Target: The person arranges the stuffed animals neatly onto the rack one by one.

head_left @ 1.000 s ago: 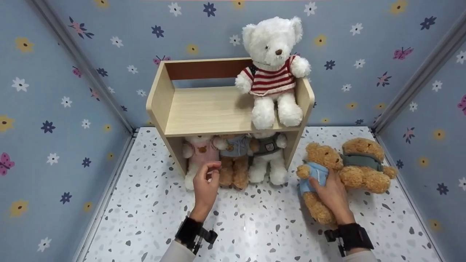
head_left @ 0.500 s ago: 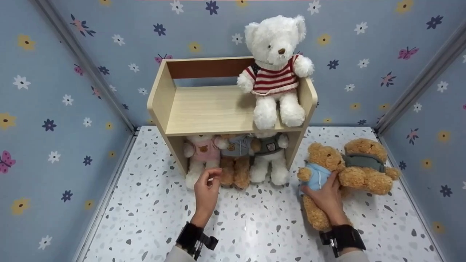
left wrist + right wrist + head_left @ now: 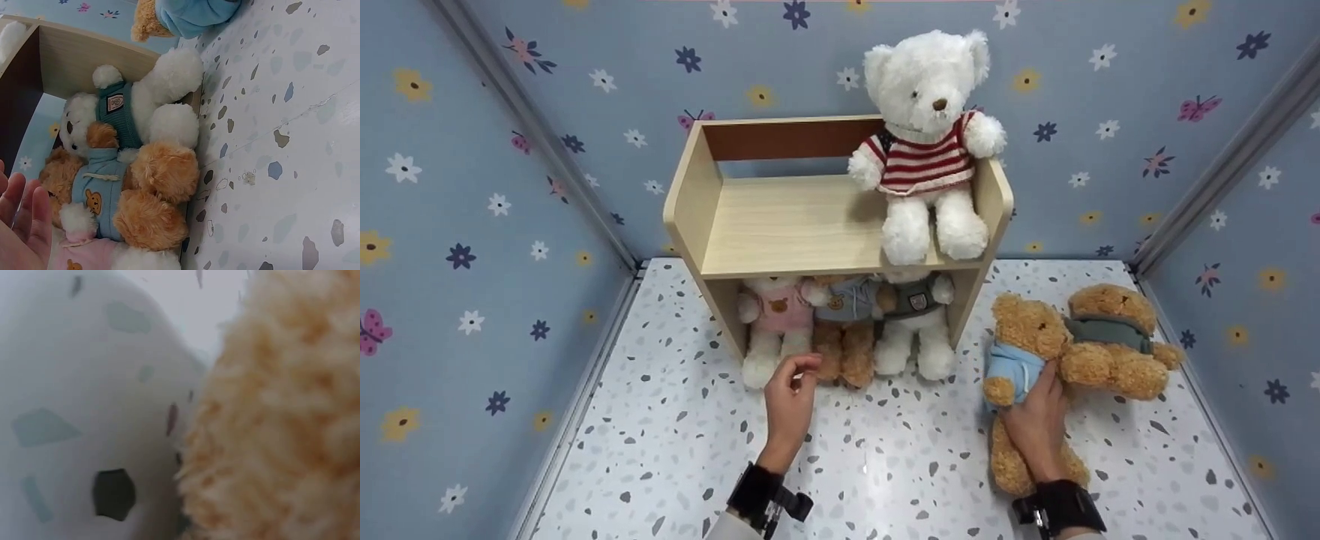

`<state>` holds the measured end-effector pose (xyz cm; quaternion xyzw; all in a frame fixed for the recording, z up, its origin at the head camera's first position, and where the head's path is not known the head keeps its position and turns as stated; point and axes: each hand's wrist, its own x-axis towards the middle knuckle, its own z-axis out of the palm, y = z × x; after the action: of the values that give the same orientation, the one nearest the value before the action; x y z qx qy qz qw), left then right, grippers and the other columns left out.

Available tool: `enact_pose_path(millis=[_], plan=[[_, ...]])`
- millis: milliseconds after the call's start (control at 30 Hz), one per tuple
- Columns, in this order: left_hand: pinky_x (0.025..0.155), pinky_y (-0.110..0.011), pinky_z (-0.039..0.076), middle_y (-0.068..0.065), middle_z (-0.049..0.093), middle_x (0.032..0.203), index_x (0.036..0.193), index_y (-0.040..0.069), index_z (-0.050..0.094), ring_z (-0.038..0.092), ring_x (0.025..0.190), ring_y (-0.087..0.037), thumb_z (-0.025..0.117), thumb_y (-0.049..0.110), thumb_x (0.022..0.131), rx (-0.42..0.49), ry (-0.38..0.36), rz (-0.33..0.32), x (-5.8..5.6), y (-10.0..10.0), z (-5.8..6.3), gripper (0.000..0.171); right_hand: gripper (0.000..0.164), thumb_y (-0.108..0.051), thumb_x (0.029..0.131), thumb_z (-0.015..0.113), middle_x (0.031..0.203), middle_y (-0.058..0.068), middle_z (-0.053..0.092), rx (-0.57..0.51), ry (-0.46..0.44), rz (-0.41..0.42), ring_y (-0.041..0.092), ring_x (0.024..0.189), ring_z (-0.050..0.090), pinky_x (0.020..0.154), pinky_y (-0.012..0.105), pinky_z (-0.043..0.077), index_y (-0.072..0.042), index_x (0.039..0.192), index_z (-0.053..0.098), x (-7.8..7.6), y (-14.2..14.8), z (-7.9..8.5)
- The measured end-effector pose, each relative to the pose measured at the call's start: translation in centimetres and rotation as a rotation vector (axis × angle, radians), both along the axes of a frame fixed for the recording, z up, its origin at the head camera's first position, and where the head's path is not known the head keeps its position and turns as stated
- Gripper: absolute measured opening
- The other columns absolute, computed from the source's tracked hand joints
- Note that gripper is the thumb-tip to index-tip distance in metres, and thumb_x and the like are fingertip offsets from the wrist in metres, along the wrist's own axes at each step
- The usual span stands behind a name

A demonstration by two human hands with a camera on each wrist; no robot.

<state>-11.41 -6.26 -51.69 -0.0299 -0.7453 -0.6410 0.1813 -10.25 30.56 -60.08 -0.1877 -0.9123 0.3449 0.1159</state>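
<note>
My right hand (image 3: 1039, 427) grips a brown teddy bear (image 3: 1027, 330) in a light blue hoodie around its body; the bear lies tilted on the floor. Its fur (image 3: 287, 422) fills the right of the right wrist view. Touching its head side is another brown teddy bear (image 3: 1114, 371) in a dark green top, lying on its back. My left hand (image 3: 790, 412), fingers loosely bent and holding nothing, hovers before the lower shelf. Behind it sit a bear in pink (image 3: 782, 311), a brown bear in a grey-blue hoodie (image 3: 844, 349) and a white bear in dark green (image 3: 915, 330).
A two-level wooden shelf (image 3: 780, 225) stands against the flowered wall (image 3: 780, 60). On its upper level, at the right end, sits a large white bear (image 3: 934, 165) in a red striped sweater. Speckled white floor (image 3: 885, 465) spreads in front, bounded by side walls.
My right hand has drawn the blue-hooded bear slightly toward me, and the bear's arm and body have shifted downward in view. My left hand has lowered a little.
</note>
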Motion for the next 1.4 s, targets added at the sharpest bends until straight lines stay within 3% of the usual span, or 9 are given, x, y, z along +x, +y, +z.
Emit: enact_pose_path(millis=[233, 500, 733, 900, 1133, 1233, 1400], plan=[[0.077, -0.027, 0.051, -0.018, 0.072, 0.11, 0.1, -0.001, 0.071, 0.067, 0.098, -0.028, 0.053, -0.017, 0.094, -0.014, 0.01, -0.026, 0.0, 0.0, 0.0, 0.025, 0.107, -0.018, 0.089, 0.076, 0.156, 0.041, 0.028, -0.018, 0.201, -0.002, 0.059, 0.141, 0.029, 0.115, 0.068, 0.024, 0.003, 0.164, 0.003, 0.7, 0.0, 0.3], [0.08, -0.026, 0.051, -0.023, 0.069, 0.114, 0.102, 0.0, 0.07, 0.067, 0.102, -0.033, 0.056, -0.011, 0.099, -0.006, 0.001, -0.108, 0.1, 0.5, 0.5, 0.018, 0.104, -0.025, 0.09, 0.076, 0.163, 0.03, 0.026, -0.079, 0.419, -0.021, 0.048, 0.149, 0.026, 0.124, 0.055, 0.017, -0.004, 0.166, 0.008, 0.7, -1.4, 2.2], [0.087, -0.035, 0.053, -0.015, 0.069, 0.118, 0.104, 0.002, 0.07, 0.067, 0.106, -0.031, 0.057, -0.006, 0.101, -0.022, -0.002, -0.169, 0.0, 1.4, 1.0, 0.016, 0.098, -0.029, 0.09, 0.077, 0.163, 0.01, 0.034, -0.135, 0.597, 0.003, 0.03, 0.148, 0.032, 0.125, 0.046, 0.02, -0.023, 0.167, 0.017, 0.0, -2.2, 4.4], [0.089, -0.038, 0.052, -0.018, 0.067, 0.118, 0.105, 0.0, 0.069, 0.065, 0.107, -0.035, 0.056, -0.009, 0.101, -0.014, 0.014, -0.213, -0.1, 2.2, 1.9, 0.016, 0.103, -0.03, 0.085, 0.08, 0.161, 0.006, 0.035, -0.193, 0.691, 0.025, 0.025, 0.147, 0.033, 0.124, 0.039, 0.02, -0.022, 0.166, 0.018, 0.0, -3.1, 5.8], [0.084, -0.027, 0.051, -0.019, 0.066, 0.121, 0.106, 0.0, 0.069, 0.065, 0.107, -0.033, 0.057, -0.008, 0.101, -0.011, 0.014, -0.269, -1.5, 3.8, -0.1, 0.016, 0.103, -0.026, 0.085, 0.078, 0.162, 0.01, 0.034, -0.317, 0.827, 0.109, 0.027, 0.149, 0.032, 0.125, 0.04, 0.019, -0.012, 0.166, 0.015, 0.6, -5.2, 8.8], [0.088, -0.03, 0.051, -0.018, 0.065, 0.123, 0.115, -0.001, 0.067, 0.064, 0.11, -0.031, 0.056, -0.003, 0.104, 0.01, 0.014, -0.339, -1.7, 4.3, -0.4, 0.016, 0.101, -0.027, 0.087, 0.079, 0.161, 0.012, 0.037, -0.399, 0.894, 0.168, 0.028, 0.148, 0.035, 0.124, 0.041, 0.022, -0.007, 0.165, 0.018, 0.9, -6.1, 10.0], [0.101, -0.037, 0.05, -0.013, 0.062, 0.128, 0.133, 0.001, 0.058, 0.06, 0.121, -0.03, 0.053, 0.01, 0.109, 0.099, -0.049, -0.522, -1.6, 5.1, 0.0, 0.026, 0.107, -0.038, 0.087, 0.083, 0.16, 0.017, 0.037, -0.488, 0.978, 0.27, 0.03, 0.147, 0.037, 0.123, 0.043, 0.025, 0.002, 0.163, 0.019, 1.2, -6.9, 10.4]])
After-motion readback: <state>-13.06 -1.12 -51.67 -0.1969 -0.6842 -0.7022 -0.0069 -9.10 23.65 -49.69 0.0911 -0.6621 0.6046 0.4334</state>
